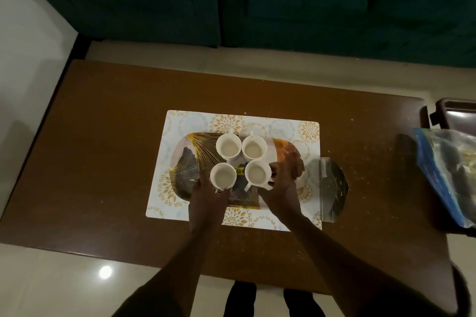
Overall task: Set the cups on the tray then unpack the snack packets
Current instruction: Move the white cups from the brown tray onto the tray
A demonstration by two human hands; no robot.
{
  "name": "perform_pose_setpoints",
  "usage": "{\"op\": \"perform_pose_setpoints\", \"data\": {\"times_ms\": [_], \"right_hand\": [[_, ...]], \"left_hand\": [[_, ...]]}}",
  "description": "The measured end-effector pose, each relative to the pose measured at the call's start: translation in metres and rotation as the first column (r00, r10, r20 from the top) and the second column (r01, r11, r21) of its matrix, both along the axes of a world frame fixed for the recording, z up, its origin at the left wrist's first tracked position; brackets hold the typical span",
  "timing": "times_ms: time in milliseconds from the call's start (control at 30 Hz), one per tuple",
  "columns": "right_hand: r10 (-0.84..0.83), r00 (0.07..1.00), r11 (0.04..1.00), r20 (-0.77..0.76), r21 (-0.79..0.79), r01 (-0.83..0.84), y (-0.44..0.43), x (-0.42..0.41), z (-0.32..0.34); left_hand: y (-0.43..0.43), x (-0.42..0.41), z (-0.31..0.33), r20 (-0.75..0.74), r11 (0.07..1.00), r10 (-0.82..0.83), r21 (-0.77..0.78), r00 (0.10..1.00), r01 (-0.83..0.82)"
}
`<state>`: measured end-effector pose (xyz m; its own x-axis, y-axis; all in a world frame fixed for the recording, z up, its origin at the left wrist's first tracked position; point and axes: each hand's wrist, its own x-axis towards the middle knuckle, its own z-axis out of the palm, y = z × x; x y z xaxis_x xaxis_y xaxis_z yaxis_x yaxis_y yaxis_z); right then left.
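Several white cups stand in a square on a patterned tray (203, 148) with gold leaf lines. The back pair are a left cup (228, 145) and a right cup (254, 147). My left hand (207, 198) grips the near left cup (223, 176) from its near side. My right hand (280, 185) is closed around the near right cup (257, 172) at its right side and handle. Both near cups rest on the tray. A shiny packet (333, 188) lies to the right of the tray.
The tray sits on a floral placemat (180, 121) on a brown wooden table (110, 162). A blue plastic bag (448, 177) with dark contents lies at the right edge, a dark tray (456, 113) behind it. A green sofa (283, 0) stands beyond.
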<state>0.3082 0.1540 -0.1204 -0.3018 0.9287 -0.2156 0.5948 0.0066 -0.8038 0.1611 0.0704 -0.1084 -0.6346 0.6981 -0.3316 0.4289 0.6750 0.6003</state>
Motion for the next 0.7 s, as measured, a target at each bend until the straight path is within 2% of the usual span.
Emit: {"op": "perform_pose_setpoints", "data": {"times_ms": [367,700], "right_hand": [[-0.057,0.996,0.997,-0.063,-0.051,0.054,-0.012,-0.016,0.002],[-0.037,0.999,0.998,-0.024,-0.051,0.035,-0.013,-0.016,0.004]], "left_hand": [[0.013,-0.004,0.000,0.031,0.996,-0.004,0.086,1.000,0.001],[0.010,-0.008,-0.004,0.031,0.996,-0.051,0.080,0.998,0.048]]}}
